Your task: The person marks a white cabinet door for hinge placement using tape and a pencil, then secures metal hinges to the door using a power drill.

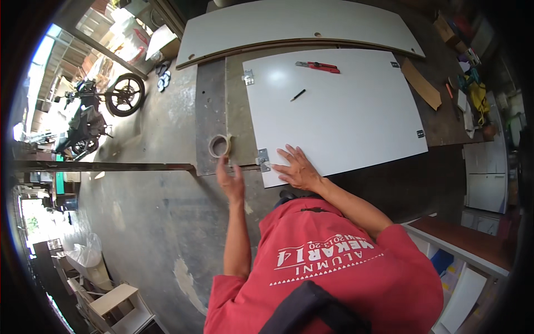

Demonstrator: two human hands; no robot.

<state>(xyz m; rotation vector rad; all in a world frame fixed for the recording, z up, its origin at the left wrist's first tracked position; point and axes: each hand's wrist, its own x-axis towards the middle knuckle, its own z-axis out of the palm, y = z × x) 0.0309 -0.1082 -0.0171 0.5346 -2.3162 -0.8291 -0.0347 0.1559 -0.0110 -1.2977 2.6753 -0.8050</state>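
Note:
My left hand (230, 181), slightly blurred with fingers apart, is at the lower edge of a tape roll (213, 145) on the worktable (208, 94); I cannot tell if it touches the roll. My right hand (297, 170) rests spread on a white panel (339, 114), beside a metal hinge (263, 160) at the panel's near left corner. Another hinge (248, 77) sits at the far left corner, with dark fittings on the right edge. A red box cutter (317, 67) and a short dark pencil (297, 94) lie on the panel.
Behind is a long white board (300, 22). Cardboard (423, 83) and yellow-and-teal tools (477, 94) lie at right. A motorcycle (94, 117) stands left, near a dark bar (128, 166) running toward the table. Wooden furniture pieces (119, 303) sit lower left; a cabinet (456, 245) stands lower right.

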